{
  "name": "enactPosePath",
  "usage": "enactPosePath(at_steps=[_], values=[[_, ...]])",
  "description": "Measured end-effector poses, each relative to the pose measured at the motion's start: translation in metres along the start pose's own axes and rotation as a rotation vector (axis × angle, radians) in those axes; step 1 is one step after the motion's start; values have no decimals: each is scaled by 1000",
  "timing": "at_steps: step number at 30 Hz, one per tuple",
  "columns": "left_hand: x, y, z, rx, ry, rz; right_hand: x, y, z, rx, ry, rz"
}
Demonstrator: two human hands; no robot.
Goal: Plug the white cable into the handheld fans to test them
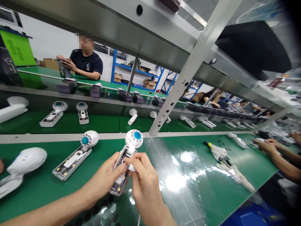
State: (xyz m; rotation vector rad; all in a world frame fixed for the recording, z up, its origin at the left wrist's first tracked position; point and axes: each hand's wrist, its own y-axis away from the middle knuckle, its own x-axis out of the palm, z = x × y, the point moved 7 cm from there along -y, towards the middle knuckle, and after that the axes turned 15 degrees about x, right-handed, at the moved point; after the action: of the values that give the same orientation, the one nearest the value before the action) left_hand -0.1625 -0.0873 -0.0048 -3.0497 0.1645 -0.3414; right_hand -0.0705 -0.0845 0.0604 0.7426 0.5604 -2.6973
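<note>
A small white fan (134, 139) with a blue centre and an open, transparent handle tilts above the green table. My left hand (105, 175) is wrapped round the handle from the left, its thumb across the front. From the right, my right hand (144, 179) pinches at the handle just below the fan head, and a small white piece shows by its fingertips. A similar fan (72, 160) lies on the table to the left, its inner parts and yellow spots visible. Farther left lies another white fan (28, 160), cut off by the picture's edge.
Several fans stand along the belt (105, 124) behind a metal rail. White gloves (235, 175) and a yellow-tipped tool lie on the right. A slanting metal post (174, 100) rises ahead. A person's hands (268, 146) show at far right; another person sits across.
</note>
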Motion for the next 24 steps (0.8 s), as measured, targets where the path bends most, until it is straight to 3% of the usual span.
enactPosePath(at_steps=[3,6,9,16,20,24], values=[[-2,-1,-7,-9,61,-74,-5,1,-5,45,-145,14],[-2,0,-11,-58,137,-102,-12,0,-31,329,-273,-7],[-4,3,-5,-147,189,-131,-5,5,-50,558,-334,129],[0,5,3,-201,208,-141,1,5,-38,446,-370,208],[6,3,-5,-130,175,-85,-2,1,-37,482,-337,196],[7,1,-11,-82,1,-10,-6,1,-41,550,-238,217]])
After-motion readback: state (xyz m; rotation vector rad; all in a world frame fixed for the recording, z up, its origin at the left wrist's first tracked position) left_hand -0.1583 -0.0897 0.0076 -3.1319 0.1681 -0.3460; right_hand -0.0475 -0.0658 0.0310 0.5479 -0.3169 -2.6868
